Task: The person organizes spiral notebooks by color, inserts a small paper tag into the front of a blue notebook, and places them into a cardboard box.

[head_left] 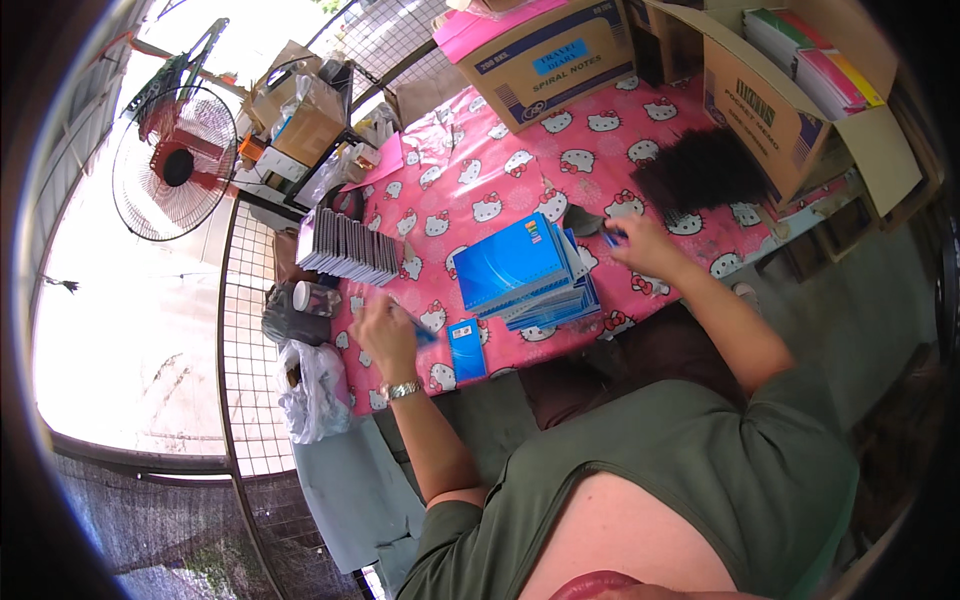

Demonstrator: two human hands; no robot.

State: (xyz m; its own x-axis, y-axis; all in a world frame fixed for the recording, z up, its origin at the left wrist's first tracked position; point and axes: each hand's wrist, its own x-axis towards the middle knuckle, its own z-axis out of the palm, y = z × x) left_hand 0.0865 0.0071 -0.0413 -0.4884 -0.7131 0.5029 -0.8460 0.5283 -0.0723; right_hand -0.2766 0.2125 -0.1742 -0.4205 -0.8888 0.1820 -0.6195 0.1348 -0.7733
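A stack of blue-covered notebooks [510,265] stands in the middle of the table, its layers turned unevenly. My left hand [383,335], a metal watch on its wrist, is closed left of the stack on a blurred flat blue piece [424,332] that looks like a small notebook cover. Between this hand and the stack's near side lies a small blue notebook [467,350]. My right hand [642,246] is blurred right of the stack, its fingers closed around a small blue object [612,238]. A dark grey piece [582,220] lies beside those fingers.
Bound notebooks [347,246] stand in a row at the left. Thin black strands [700,175] form a pile at the right. Cardboard boxes [550,65] line the far side; an open one [775,120] holds colourful booklets. A fan [176,165] and a plastic bag [312,390] flank the pink tablecloth [490,180].
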